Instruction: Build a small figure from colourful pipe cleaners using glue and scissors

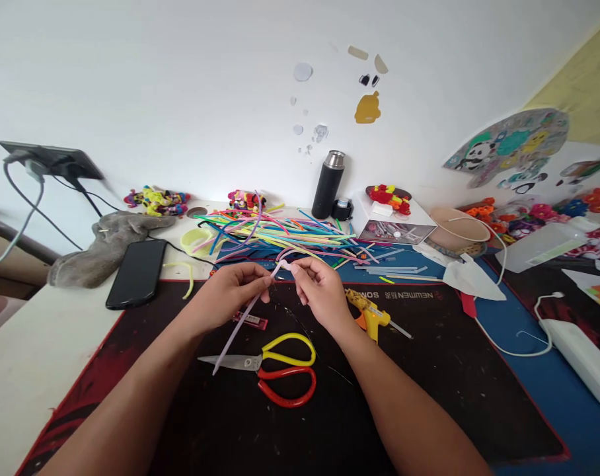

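Between my two hands runs a light purple pipe cleaner, bent into a small coil at its upper end. My left hand pinches it below the coil, and its long tail hangs down over the scissors' blades. At the coil itself, my right hand has thumb and forefinger closed on it. Beneath my hands lie scissors with one yellow and one red handle, blades pointing left. Right of my right hand is a yellow glue gun with a clear stick protruding from it.
A heap of colourful pipe cleaners spreads behind my hands. A black flask and a white box stand by the wall. A phone lies left, a white power strip right. The black mat covers the desk's front.
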The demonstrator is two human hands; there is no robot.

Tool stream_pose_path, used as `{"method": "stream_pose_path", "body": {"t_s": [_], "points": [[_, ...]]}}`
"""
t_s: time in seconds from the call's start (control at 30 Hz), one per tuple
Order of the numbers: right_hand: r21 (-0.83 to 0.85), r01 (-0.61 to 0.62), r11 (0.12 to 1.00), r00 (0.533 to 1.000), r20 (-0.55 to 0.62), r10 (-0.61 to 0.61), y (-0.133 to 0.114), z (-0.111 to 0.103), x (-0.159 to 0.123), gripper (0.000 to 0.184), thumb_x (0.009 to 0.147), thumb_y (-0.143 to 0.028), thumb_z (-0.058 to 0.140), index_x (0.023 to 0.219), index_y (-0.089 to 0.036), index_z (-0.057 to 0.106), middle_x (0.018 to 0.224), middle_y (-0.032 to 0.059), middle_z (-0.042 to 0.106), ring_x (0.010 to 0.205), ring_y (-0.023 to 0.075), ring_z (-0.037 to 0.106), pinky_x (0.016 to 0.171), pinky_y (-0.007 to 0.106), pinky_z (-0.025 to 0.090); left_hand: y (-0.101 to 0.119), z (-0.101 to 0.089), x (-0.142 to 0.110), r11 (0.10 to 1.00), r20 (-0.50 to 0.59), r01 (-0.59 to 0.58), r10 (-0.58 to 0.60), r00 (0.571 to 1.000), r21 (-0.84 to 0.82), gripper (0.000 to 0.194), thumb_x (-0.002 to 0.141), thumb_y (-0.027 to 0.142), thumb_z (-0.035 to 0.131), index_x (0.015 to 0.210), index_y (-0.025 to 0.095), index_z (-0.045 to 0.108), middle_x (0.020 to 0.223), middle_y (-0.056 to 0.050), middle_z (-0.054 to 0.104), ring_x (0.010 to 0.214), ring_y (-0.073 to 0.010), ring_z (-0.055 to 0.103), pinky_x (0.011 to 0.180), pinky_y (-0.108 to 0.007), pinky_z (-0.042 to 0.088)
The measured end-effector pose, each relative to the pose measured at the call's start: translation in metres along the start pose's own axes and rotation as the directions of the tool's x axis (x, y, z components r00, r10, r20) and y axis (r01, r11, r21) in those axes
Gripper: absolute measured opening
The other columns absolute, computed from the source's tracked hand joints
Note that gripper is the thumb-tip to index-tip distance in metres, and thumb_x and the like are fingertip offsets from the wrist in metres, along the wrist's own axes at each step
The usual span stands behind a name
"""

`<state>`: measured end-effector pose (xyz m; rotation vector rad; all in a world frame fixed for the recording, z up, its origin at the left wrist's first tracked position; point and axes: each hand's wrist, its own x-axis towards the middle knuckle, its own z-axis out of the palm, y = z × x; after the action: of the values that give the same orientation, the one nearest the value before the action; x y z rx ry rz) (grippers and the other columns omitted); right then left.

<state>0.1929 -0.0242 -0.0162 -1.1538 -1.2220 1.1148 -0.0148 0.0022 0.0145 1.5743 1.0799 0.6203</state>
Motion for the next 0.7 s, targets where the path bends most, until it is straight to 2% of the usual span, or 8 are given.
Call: {"method": "stream_pose_path", "body": {"t_s": [0.13,0.27,0.33,0.43,0.53,0.63,0.7], "points": [[0.014,0.009,1.000,0.999,-0.032,-0.009,0.009,-0.001,0.002,0.041,0.094,-0.060,0.073,0.098,-0.019,0.071,0.059,-0.0058,0.057,0.045,0.0101,0.048,0.044,0.023,0.039,-0.005,0.001,0.004,0.996,-0.016,0.021,-0.023,1.000,-0.092,0.051,0.085,0.069,0.076,0.087,0.018,0.073,0.079,-0.005,0.076,0.057,-0.0138,0.051,0.052,-0.024,0.038],[0.029,-0.008,1.000,0.998,-0.068,0.010,0.008,0.000,-0.005,0.039,0.096,-0.058,0.072,0.099,-0.019,0.071,0.059,-0.0062,0.056,0.045,0.0101,0.047,0.045,0.023,0.037,-0.015,0.000,0.010,0.985,-0.048,-0.018,0.010,0.999,-0.171,0.047,0.087,0.065,0.077,0.089,0.018,0.073,0.086,-0.008,0.079,0.063,-0.0152,0.053,0.058,-0.026,0.044],[-0.020,-0.019,1.000,0.999,-0.041,0.018,-0.001,-0.001,-0.015,0.035,0.097,-0.055,0.070,0.097,-0.020,0.071,0.060,-0.0055,0.056,0.047,0.0109,0.048,0.047,0.024,0.038,-0.017,0.000,0.012,0.982,-0.072,-0.037,0.024,0.997,-0.184,0.045,0.086,0.064,0.079,0.087,0.019,0.073,0.084,-0.008,0.079,0.062,-0.0154,0.053,0.058,-0.026,0.043],[-0.235,0.051,0.971,0.998,-0.019,-0.058,-0.022,-0.008,-0.035,0.028,0.098,-0.048,0.069,0.089,-0.022,0.072,0.068,-0.0010,0.062,0.059,0.0149,0.057,0.057,0.027,0.043,-0.014,0.002,0.011,0.979,-0.079,-0.040,0.024,0.997,-0.198,0.046,0.084,0.064,0.082,0.085,0.019,0.074,0.081,-0.007,0.078,0.061,-0.0150,0.052,0.056,-0.026,0.041],[-0.439,0.088,0.894,0.995,0.004,-0.096,-0.041,-0.027,-0.053,0.025,0.097,-0.043,0.069,0.081,-0.024,0.072,0.067,0.0006,0.064,0.061,0.0176,0.056,0.060,0.030,0.042,-0.010,0.004,0.009,0.974,-0.084,-0.052,0.034,0.996,-0.221,0.047,0.081,0.064,0.084,0.083,0.019,0.073,0.079,-0.006,0.078,0.060,-0.0146,0.051,0.056,-0.026,0.041],[-0.513,0.049,0.857,0.996,-0.039,-0.080,-0.046,-0.055,-0.070,0.027,0.095,-0.046,0.069,0.077,-0.025,0.071,0.064,0.0007,0.064,0.058,0.0186,0.056,0.057,0.030,0.039,-0.007,0.005,0.008,0.967,-0.103,-0.067,0.042,0.994,-0.247,0.048,0.077,0.065,0.086,0.080,0.019,0.073,0.077,-0.006,0.078,0.059,-0.0147,0.051,0.056,-0.027,0.041],[-0.537,-0.014,0.843,0.993,-0.110,-0.053,-0.043,-0.076,-0.083,0.031,0.095,-0.051,0.070,0.078,-0.025,0.072,0.064,0.0009,0.063,0.056,0.0182,0.054,0.055,0.030,0.038,-0.005,0.005,0.007,0.964,-0.106,-0.074,0.048,0.993,-0.254,0.049,0.076,0.066,0.087,0.079,0.019,0.072,0.076,-0.006,0.078,0.059,-0.0147,0.052,0.056,-0.027,0.041]]}}
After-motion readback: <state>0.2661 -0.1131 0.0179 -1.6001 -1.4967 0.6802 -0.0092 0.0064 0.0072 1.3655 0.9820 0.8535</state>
